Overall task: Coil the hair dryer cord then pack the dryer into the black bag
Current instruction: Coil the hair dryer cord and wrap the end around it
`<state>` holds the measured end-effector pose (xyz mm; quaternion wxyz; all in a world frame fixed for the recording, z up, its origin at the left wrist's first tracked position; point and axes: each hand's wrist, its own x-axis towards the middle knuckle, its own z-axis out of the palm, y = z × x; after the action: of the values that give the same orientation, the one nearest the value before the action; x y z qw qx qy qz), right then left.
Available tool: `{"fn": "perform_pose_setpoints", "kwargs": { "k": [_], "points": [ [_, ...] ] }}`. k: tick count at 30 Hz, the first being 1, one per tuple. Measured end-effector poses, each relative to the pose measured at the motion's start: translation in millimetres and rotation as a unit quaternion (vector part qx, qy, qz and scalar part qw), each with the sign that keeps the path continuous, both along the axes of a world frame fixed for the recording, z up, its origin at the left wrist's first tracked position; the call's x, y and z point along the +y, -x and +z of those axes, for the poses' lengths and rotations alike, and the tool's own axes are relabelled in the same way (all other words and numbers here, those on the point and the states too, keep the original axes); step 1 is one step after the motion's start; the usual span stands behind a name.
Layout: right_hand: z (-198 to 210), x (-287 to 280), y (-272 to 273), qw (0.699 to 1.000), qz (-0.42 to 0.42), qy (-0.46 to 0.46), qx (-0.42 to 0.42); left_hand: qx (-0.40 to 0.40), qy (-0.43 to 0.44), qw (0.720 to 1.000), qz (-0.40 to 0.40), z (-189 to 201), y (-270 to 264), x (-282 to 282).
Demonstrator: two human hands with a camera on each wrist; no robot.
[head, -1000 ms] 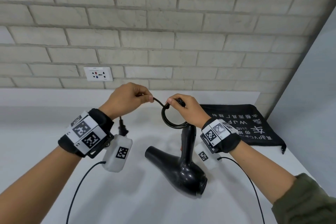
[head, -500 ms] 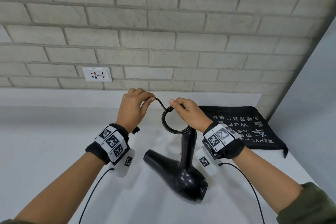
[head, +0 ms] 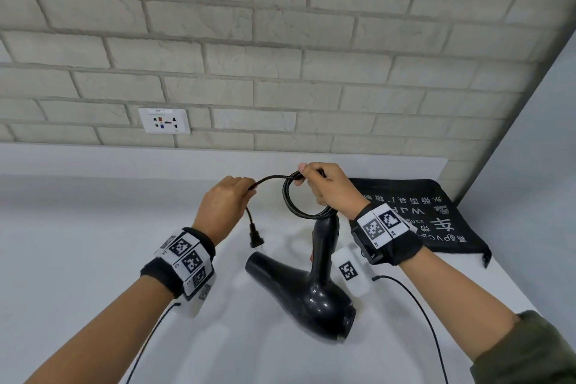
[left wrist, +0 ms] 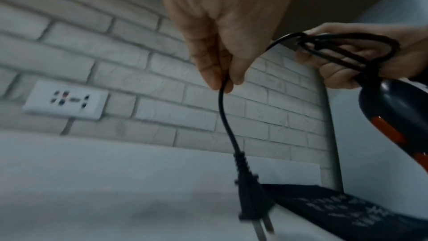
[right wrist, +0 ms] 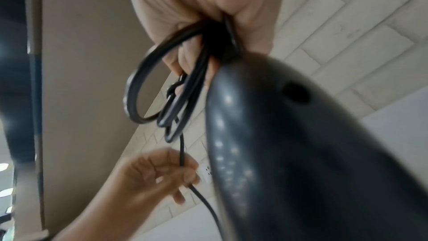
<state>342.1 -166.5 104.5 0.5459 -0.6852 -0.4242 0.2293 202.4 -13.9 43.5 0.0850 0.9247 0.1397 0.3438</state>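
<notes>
A glossy black hair dryer (head: 314, 287) stands on the white counter (head: 78, 243), handle up, nozzle pointing left; it fills the right wrist view (right wrist: 301, 153). My right hand (head: 327, 187) grips the coiled cord (head: 304, 206) in several loops at the handle's top. My left hand (head: 224, 206) pinches the cord's free end (left wrist: 222, 98) between thumb and fingers. The plug (head: 256, 240) dangles below it, prongs down (left wrist: 251, 201). The black bag (head: 436, 221) with white print lies flat at the right, behind my right wrist.
A white wall socket (head: 164, 121) sits in the brick wall above the counter's back ledge. A grey side wall (head: 530, 196) closes the right. Thin sensor cables (head: 420, 315) trail from both wristbands over the counter.
My left hand has dropped and turned, bringing the free end nearer the coil. The plug now hangs in view below it. My right hand has kept its grip on the loops.
</notes>
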Motion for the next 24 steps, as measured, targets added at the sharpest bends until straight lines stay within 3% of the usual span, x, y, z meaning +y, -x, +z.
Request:
{"fn": "perform_pose_setpoints", "kwargs": {
  "k": [4,8,10,13,15,20,24],
  "points": [
    [-2,-2,-5,0.997,0.002,-0.02,0.073,-0.02,0.227,0.973,0.025,-26,-2,4],
    [-2,-4,-5,0.997,0.009,-0.024,0.072,-0.027,0.433,0.9,0.041,-35,-6,-1],
    [-2,-3,-3,0.997,0.012,-0.028,0.074,-0.078,0.532,0.843,0.028,-29,-10,-7],
    [-2,-3,-2,0.997,0.012,-0.035,0.067,-0.192,0.702,0.686,-0.003,-8,-18,-12],
    [-3,-3,-2,0.997,0.008,-0.038,0.065,-0.228,0.76,0.608,-0.023,5,-24,-14],
    [-4,-4,-3,0.996,-0.003,-0.05,0.08,-0.214,0.837,0.502,-0.052,16,-34,-30],
    [-4,-4,-5,0.995,-0.003,-0.049,0.084,-0.17,0.873,0.451,-0.073,20,-34,-41]
  ]
}}
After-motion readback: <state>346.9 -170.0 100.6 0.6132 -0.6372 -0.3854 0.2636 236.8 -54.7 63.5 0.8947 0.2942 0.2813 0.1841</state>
